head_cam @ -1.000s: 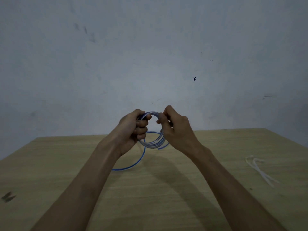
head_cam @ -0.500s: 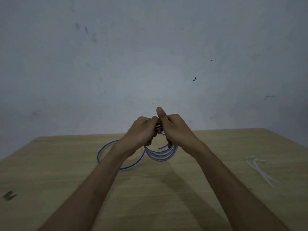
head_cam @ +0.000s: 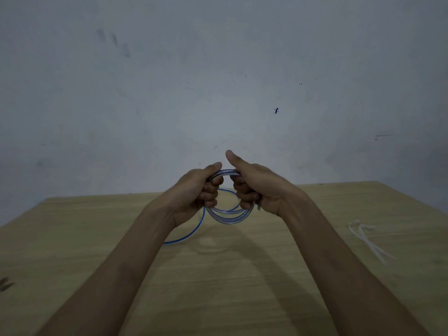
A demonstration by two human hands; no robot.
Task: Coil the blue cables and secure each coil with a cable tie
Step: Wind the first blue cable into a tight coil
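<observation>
Above the worktop, we note the cable wound in several loops and held clear of the surface. Left hand grasps its left side; right hand grasps its right side, thumb raised. One loose length trails onto the worktop. Ties lie well apart, to the right.

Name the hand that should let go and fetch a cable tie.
Right, probably. The cable ties lie on the table on the side of the right hand. The left hand grips the coil and could likely hold it alone.
</observation>
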